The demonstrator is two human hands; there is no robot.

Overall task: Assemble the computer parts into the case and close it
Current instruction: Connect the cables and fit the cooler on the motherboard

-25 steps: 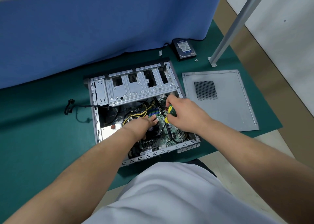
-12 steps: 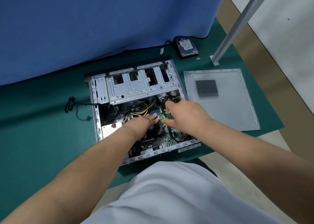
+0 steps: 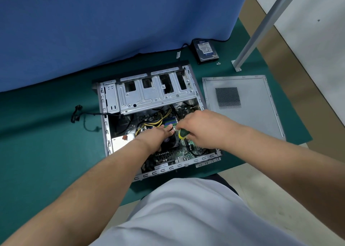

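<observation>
The open case (image 3: 112, 103) lies on the mat, its panel (image 3: 242, 105) to the right. The right hand (image 3: 203, 128) grips a screwdriver (image 3: 183, 133), hidden half a second ago, suggesting cooler fastening continues; the left hand (image 3: 155, 135), fingers straight, steadies the cooler (image 3: 170, 140).

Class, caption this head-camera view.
Right hand grips a screwdriver inside the open case, left hand beside it.

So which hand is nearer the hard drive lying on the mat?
Right. The right hand, gripping a screwdriver inside the case, lies below the hard drive; the left hand sits further left, over the cooler.
</observation>
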